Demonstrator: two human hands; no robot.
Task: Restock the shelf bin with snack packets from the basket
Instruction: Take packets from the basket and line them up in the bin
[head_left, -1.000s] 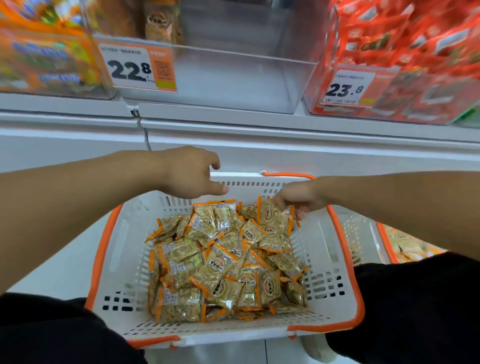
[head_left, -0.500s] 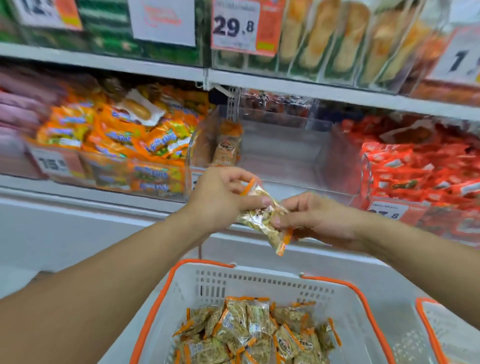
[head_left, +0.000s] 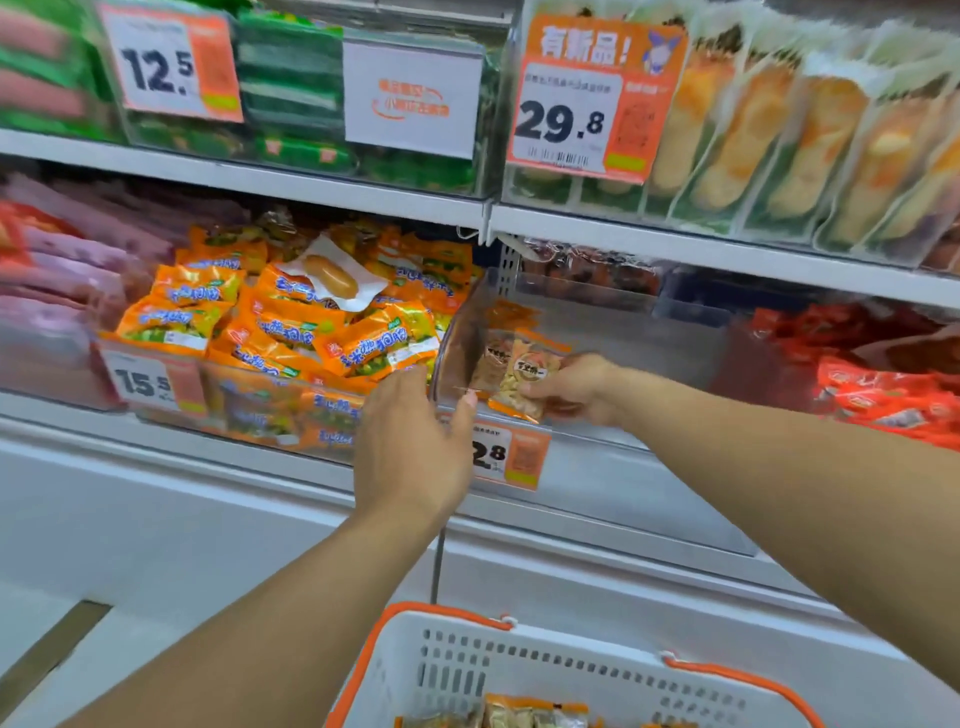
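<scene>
Crinkly packet (head_left: 524, 382) in right hand (head_left: 576, 387)

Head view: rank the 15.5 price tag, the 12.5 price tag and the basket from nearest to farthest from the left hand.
From the left hand:
1. 15.5 price tag, to its left on the same shelf level.
2. Basket, below it.
3. 12.5 price tag, upper left, one shelf up.

orange-edged tan snack packet (head_left: 524, 382), white orange-rimmed basket (head_left: 561, 670)

just one head cam here, looking forward at the shelf (head_left: 363, 192) from close up, basket (head_left: 519, 654) rim at the near bottom edge.
</scene>
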